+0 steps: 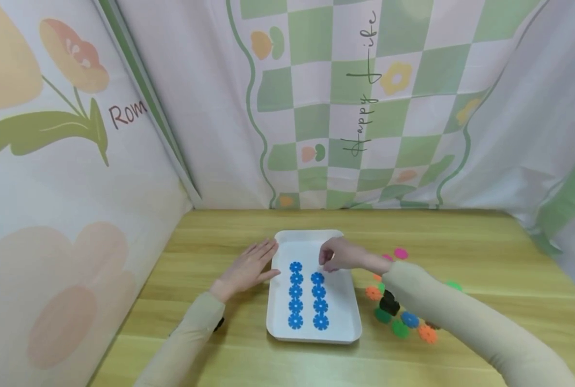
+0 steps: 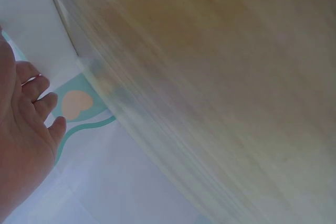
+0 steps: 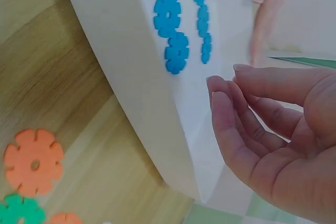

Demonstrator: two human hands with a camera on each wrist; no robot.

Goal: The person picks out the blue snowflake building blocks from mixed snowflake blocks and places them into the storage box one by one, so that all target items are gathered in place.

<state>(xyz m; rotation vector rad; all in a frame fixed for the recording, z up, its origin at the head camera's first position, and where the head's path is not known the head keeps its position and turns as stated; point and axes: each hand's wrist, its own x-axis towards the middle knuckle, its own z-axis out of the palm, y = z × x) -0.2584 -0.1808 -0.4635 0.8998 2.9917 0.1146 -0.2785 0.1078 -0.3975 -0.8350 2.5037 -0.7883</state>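
A white tray [image 1: 307, 250] holds two rows of blue snowflake-shaped plastic discs. The left row [image 1: 295, 292] is longer than the right row [image 1: 319, 301]. My left hand [image 1: 250, 269] lies flat with fingers extended, its fingertips at the tray's left rim. In the left wrist view this hand [image 2: 26, 124] shows its palm side. Over the tray's upper right part is my right hand [image 1: 338, 255], just beyond the far end of the right row. Up close, the right hand [image 3: 278, 129] has curled fingers, thumb and fingertips close together, with nothing visible between them.
Right of the tray, loose discs in several colours lie on the wooden table [image 1: 210, 231], among them an orange disc [image 3: 34, 161], a green disc [image 1: 400, 329] and black discs [image 1: 389, 304]. My right forearm passes over part of them. Printed curtains [image 1: 311, 97] hang behind the table.
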